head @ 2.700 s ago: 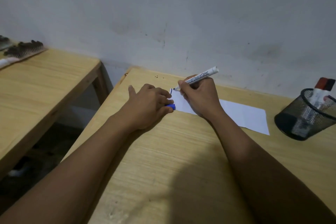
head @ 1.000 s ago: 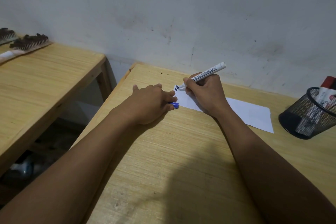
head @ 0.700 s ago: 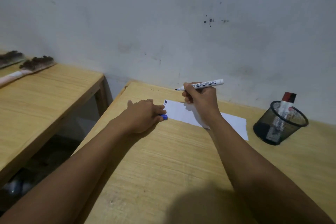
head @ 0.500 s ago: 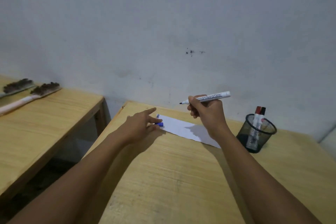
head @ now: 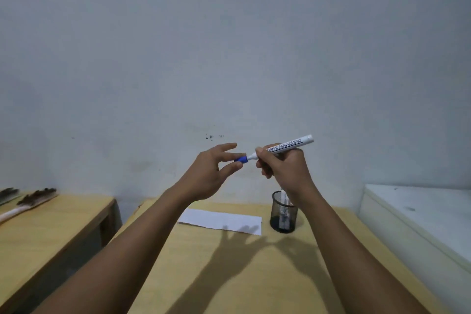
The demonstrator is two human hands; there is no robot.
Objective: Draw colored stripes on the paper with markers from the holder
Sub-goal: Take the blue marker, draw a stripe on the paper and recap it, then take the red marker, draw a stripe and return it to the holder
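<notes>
Both hands are raised in front of the wall, above the table. My right hand (head: 283,168) grips a white board marker (head: 288,147) by its barrel, tip pointing left. My left hand (head: 211,171) pinches the blue cap (head: 241,159) between thumb and fingers, and the cap sits at the marker's tip. Below, the white paper strip (head: 221,222) lies flat on the wooden table (head: 229,275); its left end is hidden by my left forearm. A black mesh holder (head: 284,211) with markers inside stands just right of the paper.
A second wooden table (head: 51,224) stands to the left across a gap, with two brushes (head: 33,199) at its far edge. A white cabinet top (head: 420,214) borders the table on the right. The wall runs close behind.
Both hands have lifted off the paper into the air. The left hand brought the blue cap up to the marker's tip. The camera has tilted upward.
</notes>
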